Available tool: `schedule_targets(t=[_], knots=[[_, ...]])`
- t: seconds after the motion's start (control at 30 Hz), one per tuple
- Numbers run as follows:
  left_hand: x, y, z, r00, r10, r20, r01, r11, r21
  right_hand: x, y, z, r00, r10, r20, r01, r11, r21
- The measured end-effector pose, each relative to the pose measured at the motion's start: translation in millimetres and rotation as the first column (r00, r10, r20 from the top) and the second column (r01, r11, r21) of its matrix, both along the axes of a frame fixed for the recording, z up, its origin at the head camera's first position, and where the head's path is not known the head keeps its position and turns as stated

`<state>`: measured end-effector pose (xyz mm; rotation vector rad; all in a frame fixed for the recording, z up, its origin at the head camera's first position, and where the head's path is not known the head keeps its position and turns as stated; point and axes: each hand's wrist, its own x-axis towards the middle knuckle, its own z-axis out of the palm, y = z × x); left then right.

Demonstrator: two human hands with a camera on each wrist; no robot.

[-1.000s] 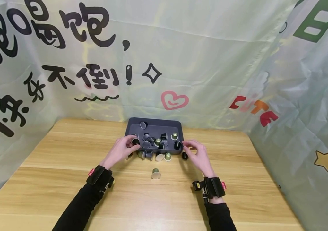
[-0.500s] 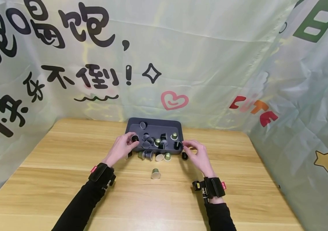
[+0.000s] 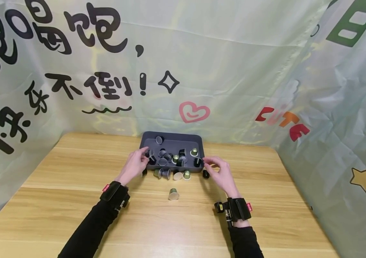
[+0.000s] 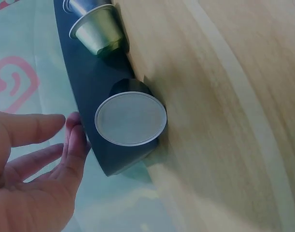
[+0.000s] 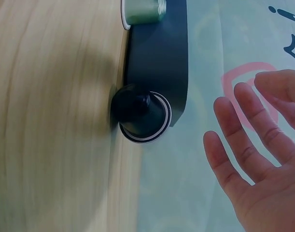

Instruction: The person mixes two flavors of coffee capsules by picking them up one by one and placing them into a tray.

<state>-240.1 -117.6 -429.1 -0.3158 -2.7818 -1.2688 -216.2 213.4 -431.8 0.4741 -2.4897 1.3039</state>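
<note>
My left hand (image 3: 133, 165) is at the left front corner of the dark grey tray (image 3: 171, 142), thumb and fingers slightly apart. Just beyond its fingertips a black coffee capsule (image 3: 152, 159) lies tipped inside the tray. In the left wrist view nothing sits between the thumb and fingers. My right hand (image 3: 220, 172) hovers by the tray's right edge, its fingers loosely bent and holding nothing. Closest to its fingertips, inside the tray, is another black capsule (image 3: 197, 162). Several more capsules, black, purple and green, lie jumbled toward the front of the tray.
Along the tray's front wall stand a green capsule (image 3: 158, 173), a purple capsule (image 3: 166, 174) and others. A black capsule (image 5: 142, 113) rests at the right front corner. One pale green capsule (image 3: 173, 194) stands alone nearer me. A printed cloth (image 3: 234, 71) hangs behind the table.
My left hand has let go of a black capsule, which dropped into the tray's left side, and has drawn slightly back to the left. The right hand stays in place.
</note>
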Motion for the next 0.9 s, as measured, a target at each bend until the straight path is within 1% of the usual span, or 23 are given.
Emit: schedule_targets(t=[0.07, 0.17, 0.3, 0.4, 0.43, 0.53, 0.67, 0.77, 0.9], knots=[[1.2, -0.9, -0.9, 1.0, 0.015, -0.003, -0.015, 1.0, 0.015, -0.1, 0.4, -0.3, 1.0, -0.001, -0.002, 0.001, 1.0, 0.002], [4.0, -4.2, -3.3, 0.999, 0.034, -0.038, -0.033, 0.999, 0.028, -0.6, 1.9, -0.9, 1.0, -0.006, -0.008, 0.006, 1.0, 0.003], [11.4, -12.8, -7.8, 0.999, 0.044, -0.03, -0.041, 0.995, 0.092, -0.9, 7.4, -1.1, 1.0, -0.026, 0.002, 0.026, 1.0, -0.005], [17.6, -21.6, -11.4, 0.998, 0.055, -0.018, -0.052, 0.987, 0.151, -0.9, 15.0, -2.1, 0.998, -0.053, 0.03, 0.053, 0.999, -0.001], [19.3, -25.0, -12.8, 0.998, 0.062, -0.026, -0.057, 0.986, 0.157, -0.9, 17.5, -2.4, 0.997, -0.065, 0.042, 0.065, 0.998, 0.006], [23.4, -34.1, -16.3, 0.995, 0.085, -0.044, -0.076, 0.981, 0.18, -0.4, 25.5, -3.2, 0.99, -0.114, 0.083, 0.111, 0.993, 0.04], [28.3, -42.3, -18.7, 0.995, 0.088, -0.039, -0.079, 0.979, 0.189, 0.1, 34.2, -4.8, 0.977, -0.167, 0.131, 0.154, 0.983, 0.102], [31.6, -44.8, -19.0, 0.996, 0.083, -0.024, -0.077, 0.979, 0.189, -0.6, 36.7, -6.5, 0.973, -0.175, 0.152, 0.153, 0.977, 0.146], [33.5, -46.0, -19.1, 0.996, 0.088, -0.025, -0.082, 0.978, 0.193, -1.2, 35.3, -8.9, 0.971, -0.157, 0.182, 0.121, 0.973, 0.195]])
